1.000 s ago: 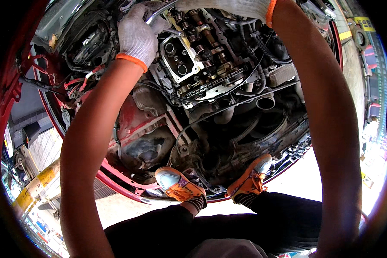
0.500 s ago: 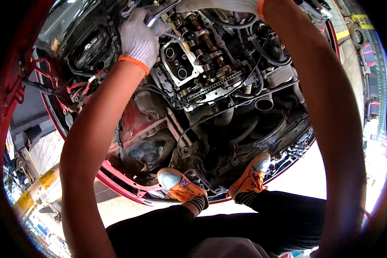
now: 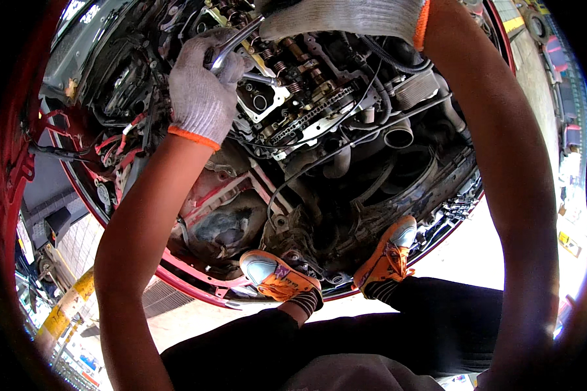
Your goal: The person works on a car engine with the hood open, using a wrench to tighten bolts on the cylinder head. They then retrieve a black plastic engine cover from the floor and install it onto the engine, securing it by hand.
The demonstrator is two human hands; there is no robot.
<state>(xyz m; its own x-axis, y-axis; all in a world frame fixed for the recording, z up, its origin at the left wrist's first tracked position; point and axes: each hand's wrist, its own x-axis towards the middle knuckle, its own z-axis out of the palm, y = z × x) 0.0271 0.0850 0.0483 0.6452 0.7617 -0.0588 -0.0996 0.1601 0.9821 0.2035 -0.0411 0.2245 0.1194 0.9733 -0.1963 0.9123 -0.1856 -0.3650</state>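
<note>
My left hand [image 3: 205, 85], in a pale knit glove with orange cuff, is closed round a chrome wrench [image 3: 238, 40] over an opened engine. A slimmer metal shaft [image 3: 261, 78] juts from beside it, above the white-edged cover opening [image 3: 261, 105]. My right hand [image 3: 346, 19], gloved alike, stretches across the top toward the wrench's upper end; its fingers are hidden. Below both lie the exposed camshaft with springs [image 3: 306, 65] and a timing chain [image 3: 310, 114].
My orange sneakers [image 3: 280, 280] stand in the red car's engine bay, near hoses, an open pipe [image 3: 398, 135] and the front rail [image 3: 199, 277]. The raised red panel [image 3: 19, 163] borders the left. A yellow post [image 3: 62, 313] stands at lower left.
The engine shows higher in the view. My left hand and the wrench sit lower relative to it, and my right hand has moved slightly downward and right.
</note>
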